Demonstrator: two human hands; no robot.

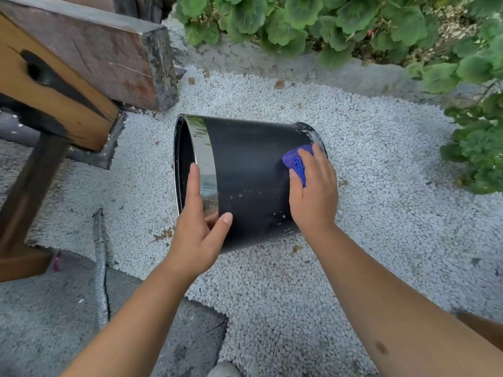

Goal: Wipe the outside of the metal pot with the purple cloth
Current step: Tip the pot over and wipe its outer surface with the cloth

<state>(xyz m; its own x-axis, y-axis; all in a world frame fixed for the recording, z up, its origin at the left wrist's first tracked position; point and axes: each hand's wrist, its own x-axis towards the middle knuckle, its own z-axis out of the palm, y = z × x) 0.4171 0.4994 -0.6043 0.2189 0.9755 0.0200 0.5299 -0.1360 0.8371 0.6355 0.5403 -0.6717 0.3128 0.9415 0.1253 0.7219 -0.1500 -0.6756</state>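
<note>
A large black metal pot (pixel 250 170) with a shiny chrome band at its rim lies on its side on white gravel, mouth facing left. My left hand (pixel 200 227) grips the rim, fingers over the chrome band and thumb on the black wall. My right hand (pixel 314 191) presses a folded purple cloth (pixel 296 161) against the pot's wall near its base end on the right. Pale specks and smears show on the wall near the base.
White gravel (pixel 381 213) covers the ground around the pot. A wooden bench or beam structure (pixel 81 63) stands at the upper left. Green leafy plants (pixel 353 23) line the back and right. A grey flexible hose (pixel 100 262) lies on concrete at the left.
</note>
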